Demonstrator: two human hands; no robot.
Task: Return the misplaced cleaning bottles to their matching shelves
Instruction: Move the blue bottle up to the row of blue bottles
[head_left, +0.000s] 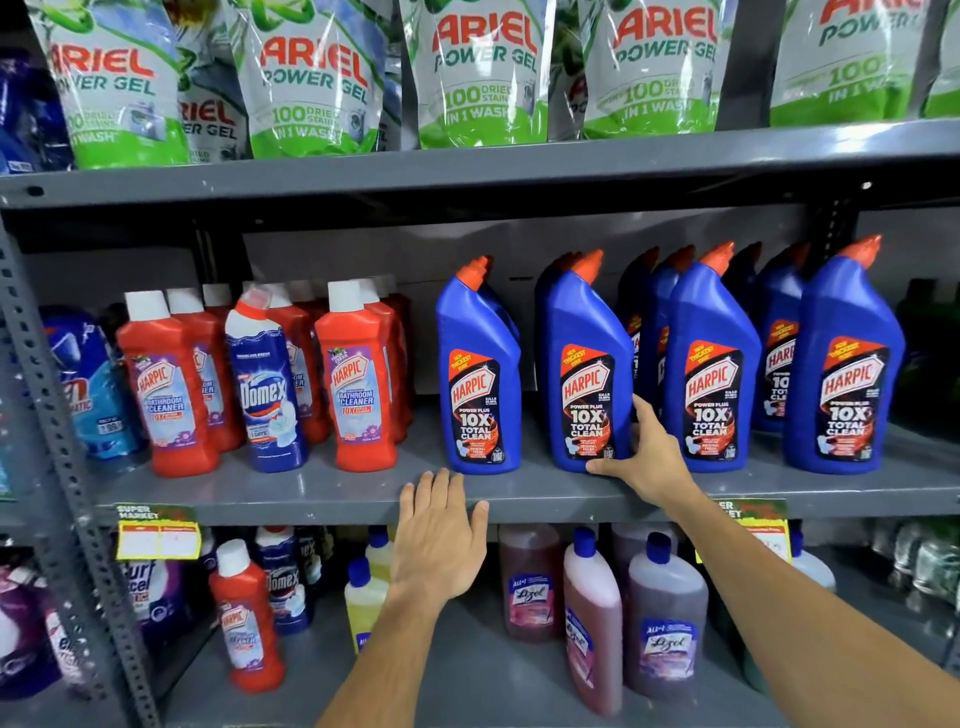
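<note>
My right hand (644, 457) grips the lower right side of a blue Harpic bottle (584, 364) standing upright on the middle shelf (311, 493). My left hand (441, 535) hovers open in front of the shelf edge, below another blue Harpic bottle (478, 369), holding nothing. A blue Domex bottle (265, 384) stands among the red Harpic bathroom cleaner bottles (166, 384) on the left of the same shelf. On the lower shelf, a red Harpic bottle (249, 623) stands beside a Domex bottle (283, 582).
More blue Harpic bottles (841, 364) fill the right of the middle shelf. Ariel pouches (478, 67) line the top shelf. Lizol bottles (665, 618) and a yellow bottle (363, 603) stand below. A perforated steel upright (62, 441) runs down the left.
</note>
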